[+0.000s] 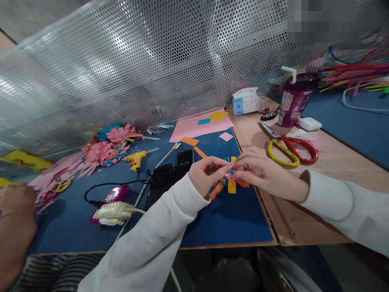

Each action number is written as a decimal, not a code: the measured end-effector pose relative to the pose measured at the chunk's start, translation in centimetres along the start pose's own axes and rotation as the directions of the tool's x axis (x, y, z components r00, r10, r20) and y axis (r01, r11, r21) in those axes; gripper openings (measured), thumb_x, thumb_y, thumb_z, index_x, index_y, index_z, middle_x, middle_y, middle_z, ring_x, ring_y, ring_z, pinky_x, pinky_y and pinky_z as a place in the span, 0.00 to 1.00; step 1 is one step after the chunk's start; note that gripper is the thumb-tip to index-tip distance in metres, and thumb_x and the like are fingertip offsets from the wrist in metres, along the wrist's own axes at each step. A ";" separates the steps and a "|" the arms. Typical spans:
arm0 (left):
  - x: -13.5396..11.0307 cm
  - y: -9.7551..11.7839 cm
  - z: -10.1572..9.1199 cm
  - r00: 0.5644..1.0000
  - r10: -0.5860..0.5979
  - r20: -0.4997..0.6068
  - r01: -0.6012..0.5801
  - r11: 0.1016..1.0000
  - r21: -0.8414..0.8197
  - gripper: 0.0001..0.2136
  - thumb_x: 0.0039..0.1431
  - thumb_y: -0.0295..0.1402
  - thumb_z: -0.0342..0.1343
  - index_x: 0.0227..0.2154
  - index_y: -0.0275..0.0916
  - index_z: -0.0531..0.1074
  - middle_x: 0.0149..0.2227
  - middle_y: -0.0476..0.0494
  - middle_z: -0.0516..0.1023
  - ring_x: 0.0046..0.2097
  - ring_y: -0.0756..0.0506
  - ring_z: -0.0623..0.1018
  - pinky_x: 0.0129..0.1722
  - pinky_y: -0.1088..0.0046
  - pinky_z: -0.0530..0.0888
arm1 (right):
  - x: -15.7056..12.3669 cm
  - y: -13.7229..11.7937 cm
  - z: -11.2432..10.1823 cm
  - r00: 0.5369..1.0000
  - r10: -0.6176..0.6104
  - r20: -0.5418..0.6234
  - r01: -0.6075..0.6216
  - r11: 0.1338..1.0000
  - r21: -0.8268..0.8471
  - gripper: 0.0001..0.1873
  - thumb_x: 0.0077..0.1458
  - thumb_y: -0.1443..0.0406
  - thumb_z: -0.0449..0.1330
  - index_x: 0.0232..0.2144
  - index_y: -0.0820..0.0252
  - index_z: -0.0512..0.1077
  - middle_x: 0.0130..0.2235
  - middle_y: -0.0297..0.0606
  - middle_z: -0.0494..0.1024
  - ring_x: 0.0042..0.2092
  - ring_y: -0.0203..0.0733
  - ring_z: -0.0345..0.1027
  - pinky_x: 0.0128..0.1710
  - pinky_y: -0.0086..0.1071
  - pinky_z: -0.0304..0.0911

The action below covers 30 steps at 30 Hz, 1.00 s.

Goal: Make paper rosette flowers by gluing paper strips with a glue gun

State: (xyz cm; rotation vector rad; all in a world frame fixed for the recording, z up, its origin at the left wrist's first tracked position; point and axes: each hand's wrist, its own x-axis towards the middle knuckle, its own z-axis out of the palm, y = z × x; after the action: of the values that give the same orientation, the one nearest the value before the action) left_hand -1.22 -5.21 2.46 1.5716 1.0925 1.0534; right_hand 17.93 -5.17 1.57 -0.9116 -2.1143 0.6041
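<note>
My left hand (209, 174) and my right hand (263, 172) meet over the blue table mat. Between them is a paper flower (231, 185) with orange, pink and teal strips that stick out below and to the sides. Thumb and forefinger of my left hand pinch its pink middle. The fingers of my right hand are closed on its right side, partly hiding it. An orange paper strip (200, 152) lies just behind my left hand. Scissors (299, 150) with red and yellow handles rest to the right of my right hand.
A yellow glue gun (135, 160), a phone (184, 160) and a power strip (114, 211) with cables lie at left. Finished paper flowers (101, 152) stand beyond. A purple cup (294, 101) and tissue pack (246, 101) stand behind. Another person's hand (18, 198) is at far left.
</note>
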 end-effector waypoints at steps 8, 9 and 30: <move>2.5 -0.7 -1.8 0.974 -0.093 -0.207 0.052 0.980 -0.194 0.22 0.36 0.37 0.66 0.36 0.34 0.71 0.24 0.50 0.72 0.24 0.52 0.73 0.14 0.82 0.65 | 4.0 3.2 -0.9 0.983 0.127 0.134 -0.069 0.926 -0.370 0.31 0.47 0.47 0.58 0.47 0.62 0.71 0.56 0.51 0.65 0.59 0.64 0.52 0.56 0.58 0.47; 2.6 -0.9 -1.8 0.971 -0.120 -0.206 0.074 0.973 -0.218 0.23 0.35 0.38 0.67 0.36 0.34 0.71 0.24 0.51 0.72 0.25 0.52 0.73 0.16 0.82 0.67 | 4.2 3.4 -0.8 0.972 0.146 0.182 -0.064 0.918 -0.392 0.33 0.46 0.46 0.58 0.47 0.63 0.71 0.57 0.52 0.63 0.59 0.65 0.50 0.56 0.59 0.47; 2.0 -2.1 -0.7 0.988 -0.010 -0.156 -0.031 0.965 -0.259 0.13 0.39 0.35 0.66 0.28 0.35 0.74 0.25 0.49 0.76 0.28 0.54 0.74 0.30 0.78 0.71 | 2.8 2.2 -2.2 0.929 0.141 0.341 -0.098 0.985 -0.139 0.14 0.52 0.54 0.57 0.32 0.58 0.66 0.38 0.40 0.68 0.42 0.44 0.62 0.42 0.39 0.61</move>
State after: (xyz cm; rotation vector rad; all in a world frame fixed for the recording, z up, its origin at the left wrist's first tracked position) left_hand -1.83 -2.76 0.81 1.3039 1.0029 1.2891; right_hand 19.22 -1.38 2.67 -1.0704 -2.4466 0.7552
